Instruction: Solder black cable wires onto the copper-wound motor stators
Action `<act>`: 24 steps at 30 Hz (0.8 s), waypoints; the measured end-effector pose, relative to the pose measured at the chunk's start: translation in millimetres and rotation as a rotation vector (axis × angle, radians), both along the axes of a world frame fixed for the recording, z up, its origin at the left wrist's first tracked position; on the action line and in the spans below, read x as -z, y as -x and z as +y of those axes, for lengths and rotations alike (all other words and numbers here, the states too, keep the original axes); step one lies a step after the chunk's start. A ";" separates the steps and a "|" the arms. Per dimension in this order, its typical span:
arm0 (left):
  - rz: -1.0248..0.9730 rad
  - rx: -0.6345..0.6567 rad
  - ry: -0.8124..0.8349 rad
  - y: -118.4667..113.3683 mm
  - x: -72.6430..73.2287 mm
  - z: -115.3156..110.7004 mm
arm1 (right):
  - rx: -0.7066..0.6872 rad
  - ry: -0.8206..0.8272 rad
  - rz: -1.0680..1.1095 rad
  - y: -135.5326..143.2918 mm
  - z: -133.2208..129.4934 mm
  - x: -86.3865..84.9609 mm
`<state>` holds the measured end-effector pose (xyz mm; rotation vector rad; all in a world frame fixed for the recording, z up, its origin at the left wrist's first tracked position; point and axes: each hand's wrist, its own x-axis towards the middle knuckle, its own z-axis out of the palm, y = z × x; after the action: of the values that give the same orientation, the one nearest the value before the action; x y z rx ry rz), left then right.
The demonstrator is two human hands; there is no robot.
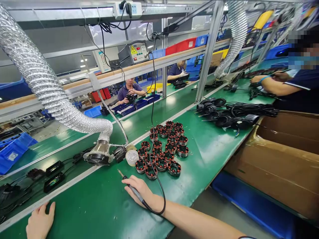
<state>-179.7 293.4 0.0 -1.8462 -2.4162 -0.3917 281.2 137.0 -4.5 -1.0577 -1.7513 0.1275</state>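
A soldering iron (136,193) lies in my right hand (141,190), its tip pointing up and left over the green bench (99,207). Its black cord loops past my wrist and runs up to a grey soldering station (134,52) on the shelf. Beyond that hand sit several motor stators (160,162) with copper-coloured windings, grouped together. A round tub (132,157) of whitish material stands beside them. My left hand (40,220) rests at the bench's lower left, fingers spread, holding nothing.
A silver duct (57,103) hangs down to a fume hood (97,154) on the left. Black cabled parts (229,114) are heaped at the right, near a co-worker's arm (276,86). Cardboard boxes (279,166) stand at the bench's right edge. Small black housings (53,181) lie behind the rail.
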 end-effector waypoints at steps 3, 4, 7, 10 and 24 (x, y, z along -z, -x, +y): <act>0.001 0.003 -0.004 3.6 3.5 1.9 | 0.011 -0.018 0.031 -0.2 1.7 3.2; 0.000 0.002 -0.007 5.4 4.8 2.9 | 0.019 -0.020 0.040 -0.3 2.3 4.2; -0.012 0.008 0.000 10.6 8.5 6.3 | 0.042 -0.017 0.054 -0.7 3.4 5.5; -0.004 0.004 -0.007 12.2 10.4 7.5 | 0.050 -0.002 0.052 -1.1 3.3 5.5; 0.002 -0.012 0.026 5.2 4.1 5.3 | 0.074 0.005 -0.017 -1.6 2.3 3.6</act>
<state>-184.9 298.6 -4.2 -1.8402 -2.4412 -0.3591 282.8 139.3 -8.1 -1.1288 -1.7253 0.0771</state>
